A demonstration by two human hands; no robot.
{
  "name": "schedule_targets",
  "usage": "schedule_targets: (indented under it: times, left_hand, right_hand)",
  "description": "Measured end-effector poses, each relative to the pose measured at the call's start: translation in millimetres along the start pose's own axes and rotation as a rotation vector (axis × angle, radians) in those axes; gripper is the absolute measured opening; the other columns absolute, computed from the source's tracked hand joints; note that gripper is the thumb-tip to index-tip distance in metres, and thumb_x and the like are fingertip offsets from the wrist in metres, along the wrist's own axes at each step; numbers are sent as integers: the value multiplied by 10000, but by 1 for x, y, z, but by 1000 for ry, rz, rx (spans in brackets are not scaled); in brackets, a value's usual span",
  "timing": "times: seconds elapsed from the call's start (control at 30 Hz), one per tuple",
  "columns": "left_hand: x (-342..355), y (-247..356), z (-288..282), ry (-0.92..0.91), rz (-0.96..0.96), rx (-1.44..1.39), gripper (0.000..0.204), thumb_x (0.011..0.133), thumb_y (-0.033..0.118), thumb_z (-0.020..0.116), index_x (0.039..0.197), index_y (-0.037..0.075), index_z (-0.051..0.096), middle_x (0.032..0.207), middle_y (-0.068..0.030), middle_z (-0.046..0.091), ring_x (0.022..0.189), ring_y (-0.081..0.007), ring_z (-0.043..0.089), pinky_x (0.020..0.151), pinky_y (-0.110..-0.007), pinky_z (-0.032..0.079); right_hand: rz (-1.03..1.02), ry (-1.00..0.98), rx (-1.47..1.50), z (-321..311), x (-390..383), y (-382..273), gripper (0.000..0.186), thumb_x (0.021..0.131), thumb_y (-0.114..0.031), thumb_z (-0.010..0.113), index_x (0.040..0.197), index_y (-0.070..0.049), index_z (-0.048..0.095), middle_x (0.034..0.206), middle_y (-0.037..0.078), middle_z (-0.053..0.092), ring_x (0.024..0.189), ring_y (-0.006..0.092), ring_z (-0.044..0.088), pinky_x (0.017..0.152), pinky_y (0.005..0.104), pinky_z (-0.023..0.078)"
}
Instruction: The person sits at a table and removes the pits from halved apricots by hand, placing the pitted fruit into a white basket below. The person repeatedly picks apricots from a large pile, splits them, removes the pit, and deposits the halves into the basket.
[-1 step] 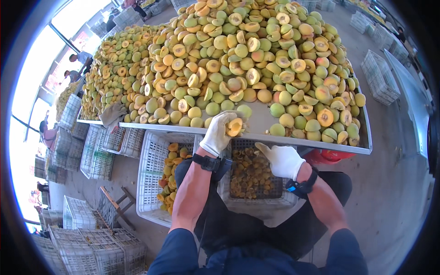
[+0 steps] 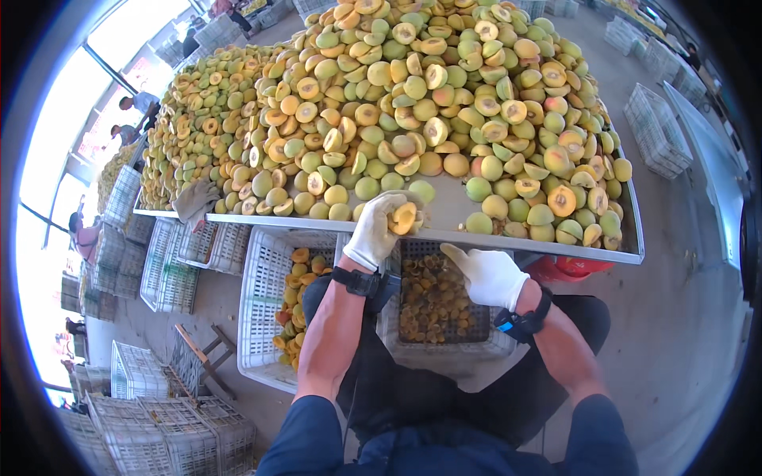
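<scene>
1. So, left hand [image 2: 375, 232] is closed round a fruit half [image 2: 402, 219], frame centre, at the near edge of the tray [image 2: 448, 205]
2. Right hand [image 2: 488, 275], lower and to the right, has a finger out toward frame left; can't tell if it grips anything
3. Risk: soft flesh plus a loose pinch could drop the half, likely into the crate [image 2: 436, 354] at lower centre
4. Also, fruit pile [image 2: 444, 95] across the upper frame looks loose; a nudge might roll pieces over
</scene>
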State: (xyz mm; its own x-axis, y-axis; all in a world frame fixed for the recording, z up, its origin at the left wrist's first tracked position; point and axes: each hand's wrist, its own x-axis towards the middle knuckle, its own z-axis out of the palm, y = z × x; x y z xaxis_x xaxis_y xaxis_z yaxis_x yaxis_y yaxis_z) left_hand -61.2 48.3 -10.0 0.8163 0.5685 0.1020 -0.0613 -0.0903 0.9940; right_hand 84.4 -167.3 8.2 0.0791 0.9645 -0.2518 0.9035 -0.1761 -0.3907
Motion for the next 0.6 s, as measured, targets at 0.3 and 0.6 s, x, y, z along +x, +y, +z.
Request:
schedule_targets:
  times: [0.3, 0.6]
  left_hand:
    - [-9, 5, 10, 78, -244, -700, 333, 922, 9, 492, 1221, -102, 587, 1164, -166, 656, 1043, -257, 672, 953, -407, 560]
    - [-32, 19, 74, -53, -220, -736, 402, 954, 32, 558, 1337, -84, 528, 1266, -145, 615, 1159, -243, 613, 1020, -369, 500]
  right_hand:
    - [-16, 446, 664, -12, 4, -3, 304, 863, -99, 728, 1128, 1, 619, 876, 126, 671, 798, 224, 647, 759, 333, 519]
    - [-196, 733, 823, -2, 20, -3, 382, 808, -181, 826, 1067, -10, 603, 831, 86, 655, 722, 167, 605, 691, 324, 495]
